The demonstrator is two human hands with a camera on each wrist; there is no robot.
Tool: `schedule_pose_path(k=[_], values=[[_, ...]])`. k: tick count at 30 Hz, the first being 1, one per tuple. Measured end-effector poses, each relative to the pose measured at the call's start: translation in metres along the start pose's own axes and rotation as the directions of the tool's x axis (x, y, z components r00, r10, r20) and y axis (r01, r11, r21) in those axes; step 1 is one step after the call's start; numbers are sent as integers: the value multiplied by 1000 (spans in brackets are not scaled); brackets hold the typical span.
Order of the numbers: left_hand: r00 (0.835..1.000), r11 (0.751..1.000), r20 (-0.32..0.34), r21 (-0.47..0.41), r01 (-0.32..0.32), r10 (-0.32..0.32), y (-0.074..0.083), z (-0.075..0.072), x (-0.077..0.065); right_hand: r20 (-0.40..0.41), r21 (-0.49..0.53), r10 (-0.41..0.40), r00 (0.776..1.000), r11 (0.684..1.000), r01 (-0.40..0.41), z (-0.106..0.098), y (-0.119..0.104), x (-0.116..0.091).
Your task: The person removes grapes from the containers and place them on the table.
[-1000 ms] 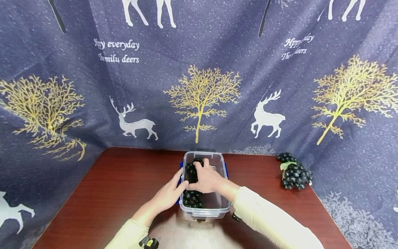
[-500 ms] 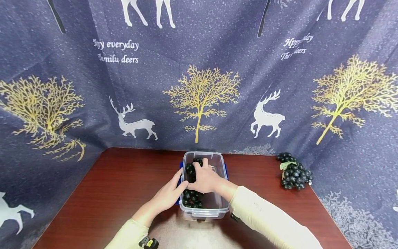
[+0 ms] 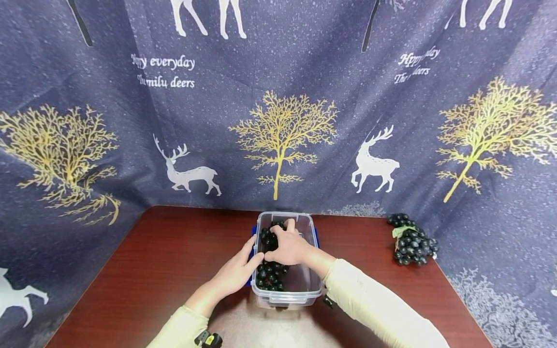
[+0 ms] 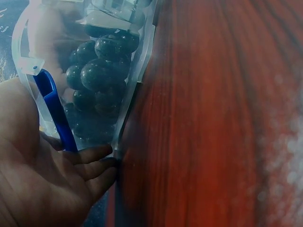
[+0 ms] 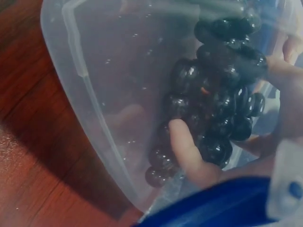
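A clear plastic box (image 3: pixel 311 285) with blue side latches stands on the table, its top uncovered. A bunch of black grapes (image 3: pixel 269 278) lies along its left side; the right wrist view shows the glossy grapes (image 5: pixel 220 101) through the wall. My right hand (image 3: pixel 289 247) reaches into the box, fingers and thumb curled around part of the bunch, one fingertip (image 5: pixel 182 139) on the grapes. My left hand (image 3: pixel 237 270) rests along the box's left wall, thumb near the rim. In the left wrist view its fingers lie almost straight beside the blue latch (image 4: pixel 57 111).
Another bunch of black grapes with a green leaf (image 3: pixel 413 241) lies at the table's right back edge. The reddish-brown table (image 3: pixel 174 251) spreads out on both sides of the box. A blue cloth printed with deer and trees (image 3: pixel 278 58) hangs behind.
My right hand has shifted slightly away from me inside the box, and more of the nearer grapes shows below it. The left hand and the box stay put.
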State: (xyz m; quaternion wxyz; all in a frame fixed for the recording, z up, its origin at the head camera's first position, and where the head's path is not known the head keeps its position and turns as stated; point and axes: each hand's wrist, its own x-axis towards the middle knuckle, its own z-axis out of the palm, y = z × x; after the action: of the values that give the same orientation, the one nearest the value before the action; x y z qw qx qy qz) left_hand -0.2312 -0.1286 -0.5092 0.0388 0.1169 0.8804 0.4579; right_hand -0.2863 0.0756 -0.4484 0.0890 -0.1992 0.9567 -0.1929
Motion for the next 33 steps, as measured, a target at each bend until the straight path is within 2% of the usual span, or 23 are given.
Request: schedule_pose_path(k=[5, 12, 19, 33], values=[[1000, 1000, 0, -2, -7, 7, 0, 1, 0, -36, -23, 0, 999, 1000, -1, 4, -2, -1], [1000, 1000, -6, 8, -5, 5, 2, 1, -1, -81, 38, 25, 996, 999, -21, 5, -5, -1], [1000, 1000, -20, 12, -5, 5, 4, -1, -2, -144, -22, 0, 990, 1000, -3, 12, -2, 3], [1000, 1000, -17, 11, -2, 2, 3, -1, -1, -152, -49, -3, 988, 999, -4, 14, 0, 5]])
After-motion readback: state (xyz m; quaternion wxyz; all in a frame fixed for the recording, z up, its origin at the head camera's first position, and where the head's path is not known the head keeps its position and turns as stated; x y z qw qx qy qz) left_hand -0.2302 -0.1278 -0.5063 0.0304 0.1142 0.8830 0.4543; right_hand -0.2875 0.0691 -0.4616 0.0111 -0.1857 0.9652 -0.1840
